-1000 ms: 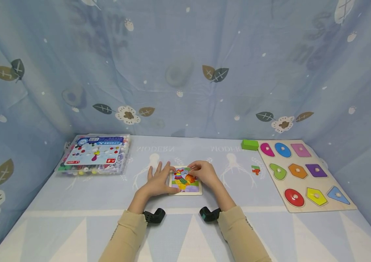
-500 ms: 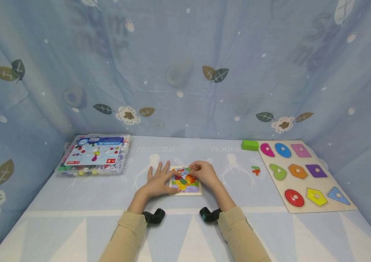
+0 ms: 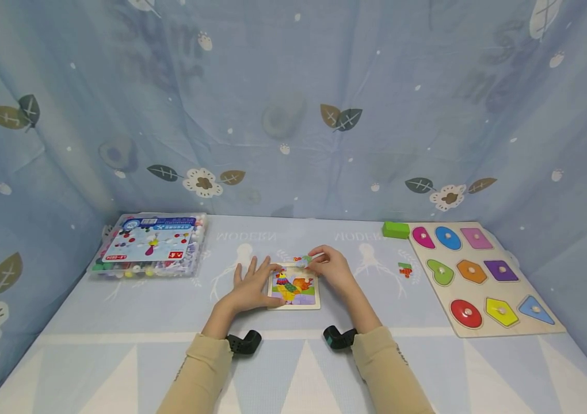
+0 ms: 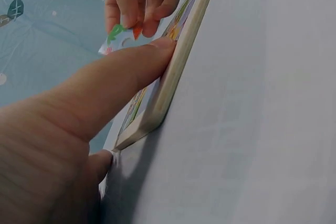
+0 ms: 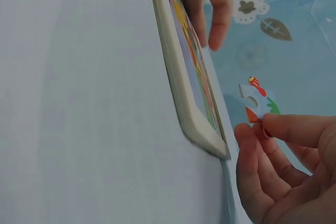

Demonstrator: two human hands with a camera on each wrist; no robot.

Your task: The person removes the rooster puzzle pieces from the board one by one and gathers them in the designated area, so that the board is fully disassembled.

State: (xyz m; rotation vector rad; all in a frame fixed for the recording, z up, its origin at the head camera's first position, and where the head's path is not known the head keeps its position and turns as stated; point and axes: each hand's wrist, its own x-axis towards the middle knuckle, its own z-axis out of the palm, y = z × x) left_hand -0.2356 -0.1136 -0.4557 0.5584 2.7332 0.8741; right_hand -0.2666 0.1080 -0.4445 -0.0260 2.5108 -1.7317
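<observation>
A small wooden-framed jigsaw puzzle [image 3: 298, 290] with a bright rooster picture lies at the middle of the table. My left hand [image 3: 253, 288] rests on its left side, fingers spread and straight. The left thumb [image 4: 126, 74] lies over the frame's edge in the left wrist view. At the puzzle's back right, my right hand [image 3: 334, 269] pinches a puzzle piece [image 5: 260, 102] between thumb and index finger. That piece is pale blue with green, red and orange patches, and it is held up off the puzzle.
A loose red-and-green puzzle piece [image 3: 404, 269] lies to the right. Beyond it are a green block [image 3: 395, 229] and a wooden shape board [image 3: 472, 287] with knobbed shapes. A clear box [image 3: 148, 244] of small parts sits at the back left, before a curtain [image 3: 293, 115].
My right hand has moved up and to the right, lifting the pinched puzzle piece off the puzzle's back part. My left hand has stayed almost in place.
</observation>
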